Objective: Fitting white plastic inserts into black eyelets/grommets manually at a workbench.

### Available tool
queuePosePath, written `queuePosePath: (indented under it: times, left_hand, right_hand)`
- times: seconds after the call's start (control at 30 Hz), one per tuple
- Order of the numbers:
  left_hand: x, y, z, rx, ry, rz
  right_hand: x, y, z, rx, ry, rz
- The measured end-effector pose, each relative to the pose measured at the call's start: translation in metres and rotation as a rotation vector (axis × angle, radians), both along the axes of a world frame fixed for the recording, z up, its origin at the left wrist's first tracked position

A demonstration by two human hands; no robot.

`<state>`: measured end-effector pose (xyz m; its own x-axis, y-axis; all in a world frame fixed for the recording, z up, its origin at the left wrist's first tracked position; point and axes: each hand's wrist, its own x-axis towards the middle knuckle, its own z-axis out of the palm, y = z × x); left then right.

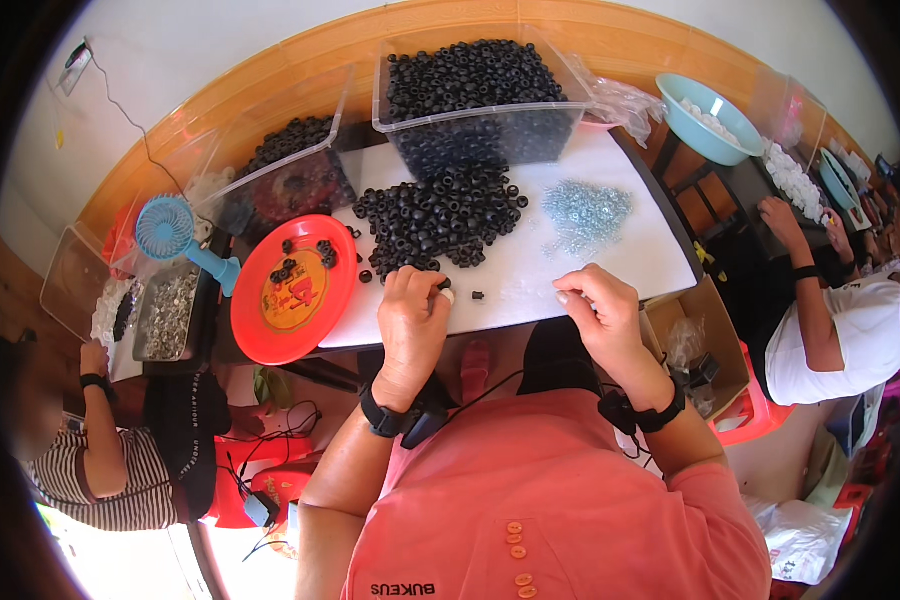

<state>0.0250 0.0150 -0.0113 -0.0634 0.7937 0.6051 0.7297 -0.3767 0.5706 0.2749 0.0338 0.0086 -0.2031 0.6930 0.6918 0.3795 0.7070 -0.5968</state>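
My left hand (413,322) is closed in a pinch near the front edge of the white tabletop (530,290). A small black ring-shaped part (444,284) shows at its fingertips, with a pale spot below it. To its right, my right hand (604,318) is also pinched; a tiny clear bit seems to be at the fingertips, too small to name. Between the hands lies one loose black part (478,296). Beyond my left hand spreads a heap of black ring-shaped parts (435,220). A pile of small clear bluish pieces (587,215) lies beyond my right hand.
A clear bin of black parts (480,115) stands at the back, another bin (290,180) left of it. A red plate (245,325) holds a few parts. Nearby are a blue fan (167,228), a light-blue basin (715,140) and a cardboard box (705,310). People sit on both sides.
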Motion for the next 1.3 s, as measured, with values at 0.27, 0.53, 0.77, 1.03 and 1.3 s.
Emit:
queuePosePath:
  times: [0.27, 0.53, 0.77, 1.03, 1.3]
  left_hand:
    - [0.006, 0.006, 0.004, 0.094, 0.155, 0.072]
    - [0.003, 0.003, 0.002, 0.131, 0.212, 0.049]
    - [0.002, 0.004, 0.005, 0.075, 0.248, 0.041]
    - [-0.004, -0.019, 0.017, 0.023, -0.237, -0.154]
    - [-0.013, -0.026, 0.021, -0.407, -1.007, -0.332]
  right_hand:
    - [0.021, 0.000, 0.003, -0.070, -0.027, -0.066]
    - [0.017, 0.006, 0.004, -0.083, -0.037, -0.051]
    - [-0.023, 0.013, 0.008, 0.066, -0.143, 0.071]
    - [-0.061, 0.022, 0.005, 0.283, -0.415, 0.106]
    - [-0.075, 0.027, 0.004, 0.343, -0.710, 0.081]
